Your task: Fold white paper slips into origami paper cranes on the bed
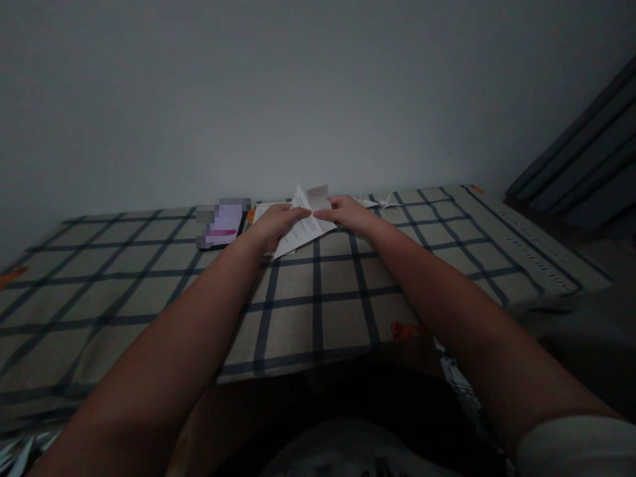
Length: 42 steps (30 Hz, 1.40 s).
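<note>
A sheet of printed white paper [307, 232], partly folded, is held up just over the table in both hands. My left hand [278, 223] grips its left side, thumb pointing toward the middle. On the other side, my right hand [349, 213] pinches the paper, its thumb almost meeting the left one. Lines of small print show on the paper, too small to read. Part of the fold is hidden behind the fingers. Beneath and left of the sheet, some flat white paper [262, 211] lies on the cloth.
A checked tablecloth [342, 311] covers the table. Left of my hands lies a phone or tablet [226, 225] with a lit, partly blurred screen. Folded white paper pieces [386, 201] sit behind my right hand. A wall [318, 99] rises behind; a dark curtain [586, 139] hangs at right.
</note>
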{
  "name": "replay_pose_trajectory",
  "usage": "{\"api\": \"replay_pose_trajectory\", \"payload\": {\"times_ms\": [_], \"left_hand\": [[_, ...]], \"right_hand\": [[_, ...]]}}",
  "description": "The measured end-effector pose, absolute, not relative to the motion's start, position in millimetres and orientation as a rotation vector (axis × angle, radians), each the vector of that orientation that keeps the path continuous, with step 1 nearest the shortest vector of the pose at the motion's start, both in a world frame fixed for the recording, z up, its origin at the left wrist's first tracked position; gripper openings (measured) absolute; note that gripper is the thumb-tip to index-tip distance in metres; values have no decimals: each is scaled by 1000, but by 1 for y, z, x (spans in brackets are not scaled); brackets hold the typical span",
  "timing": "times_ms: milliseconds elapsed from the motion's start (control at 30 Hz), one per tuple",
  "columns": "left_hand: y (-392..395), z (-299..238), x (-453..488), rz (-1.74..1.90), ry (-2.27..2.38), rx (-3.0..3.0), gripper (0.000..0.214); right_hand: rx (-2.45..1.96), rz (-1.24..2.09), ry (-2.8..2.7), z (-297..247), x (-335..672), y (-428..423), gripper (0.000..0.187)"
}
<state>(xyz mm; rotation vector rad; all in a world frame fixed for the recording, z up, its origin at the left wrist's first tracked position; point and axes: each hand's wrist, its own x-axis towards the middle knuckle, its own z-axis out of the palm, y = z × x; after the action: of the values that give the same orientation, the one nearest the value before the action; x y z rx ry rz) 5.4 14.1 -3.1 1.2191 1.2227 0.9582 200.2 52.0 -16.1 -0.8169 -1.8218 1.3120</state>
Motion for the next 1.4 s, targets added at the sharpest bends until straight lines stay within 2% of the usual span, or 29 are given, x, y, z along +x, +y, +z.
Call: {"api": "replay_pose_trajectory", "payload": {"times_ms": [367, 733, 933, 1133, 1400], "left_hand": [[10, -1, 5, 925, 1209, 1252, 22], [11, 0, 6, 942, 1211, 1206, 19], [11, 1, 7, 989, 1208, 1161, 20], [10, 2, 4, 913, 1217, 1176, 33], [7, 3, 5, 902, 1226, 1235, 31]], "right_hand": [[-859, 1308, -1852, -18, 204, 55, 27], [-851, 989, -1916, -11, 197, 51, 22], [-847, 1124, -1894, -12, 201, 51, 25], [-825, 1155, -1903, -16, 202, 56, 29], [-792, 1223, -1896, -17, 203, 56, 30]]}}
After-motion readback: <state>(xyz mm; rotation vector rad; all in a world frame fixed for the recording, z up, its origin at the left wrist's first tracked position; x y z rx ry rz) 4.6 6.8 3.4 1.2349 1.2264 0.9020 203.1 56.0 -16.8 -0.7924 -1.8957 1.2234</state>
